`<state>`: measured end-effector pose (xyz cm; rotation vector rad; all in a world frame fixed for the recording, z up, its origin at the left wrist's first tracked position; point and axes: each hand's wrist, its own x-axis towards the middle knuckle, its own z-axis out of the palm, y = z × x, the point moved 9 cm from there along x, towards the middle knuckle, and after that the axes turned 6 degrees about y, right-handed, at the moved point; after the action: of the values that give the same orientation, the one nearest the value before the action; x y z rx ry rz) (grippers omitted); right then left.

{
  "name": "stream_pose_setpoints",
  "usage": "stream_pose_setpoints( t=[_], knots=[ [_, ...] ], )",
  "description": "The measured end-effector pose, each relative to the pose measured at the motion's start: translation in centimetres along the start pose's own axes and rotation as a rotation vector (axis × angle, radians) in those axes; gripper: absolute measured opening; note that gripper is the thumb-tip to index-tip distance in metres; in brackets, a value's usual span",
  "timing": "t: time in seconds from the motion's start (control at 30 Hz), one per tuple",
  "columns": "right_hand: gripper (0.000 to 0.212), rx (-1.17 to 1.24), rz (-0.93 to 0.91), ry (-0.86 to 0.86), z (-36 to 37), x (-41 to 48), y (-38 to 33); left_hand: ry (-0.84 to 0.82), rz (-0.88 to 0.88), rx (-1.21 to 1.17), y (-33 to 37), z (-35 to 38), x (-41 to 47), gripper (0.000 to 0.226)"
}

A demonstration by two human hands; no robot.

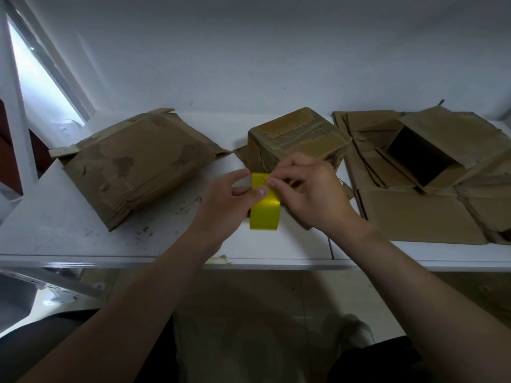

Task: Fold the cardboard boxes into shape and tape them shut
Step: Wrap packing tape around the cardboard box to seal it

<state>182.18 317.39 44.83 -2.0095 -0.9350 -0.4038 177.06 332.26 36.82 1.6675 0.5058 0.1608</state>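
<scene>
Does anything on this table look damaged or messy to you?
Yes. The middle box has its top layer peeled, baring the ribbed core. The flattened box at left shows dark stains and torn edges, and crumbs litter the table beside it.

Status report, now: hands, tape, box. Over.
Left hand holds yellow tape roll; right hand pinches its top edge. Small folded box stands just behind. Nothing blocks it.

Flattened cardboard stack runs off right edge
</scene>
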Motion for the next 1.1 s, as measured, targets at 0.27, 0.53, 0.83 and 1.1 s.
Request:
stream_pose_setpoints(
  t=[0.27,0.53,0.83,1.1],
  knots=[
    [0.014,-0.002,0.296,-0.044,0.6,-0.4,2.3,0.015,0.151,0.187,1.1,-0.8,-0.1,0.061],
    [0.025,0.020,0.375,-0.188,1.5,-1.0,4.0,-0.025,0.233,0.239,2.0,-0.7,0.3,0.025],
    [0.010,-0.329,0.457,-0.114,-2.8,-0.8,10.1,-0.087,0.266,0.813,-0.8,-0.8,3.4,0.027],
    [0.037,-0.164,0.666,-0.007,-3.0,-0.3,12.9,0.102,0.366,0.556,4.0,-0.3,9.2,0.049]
  ],
)
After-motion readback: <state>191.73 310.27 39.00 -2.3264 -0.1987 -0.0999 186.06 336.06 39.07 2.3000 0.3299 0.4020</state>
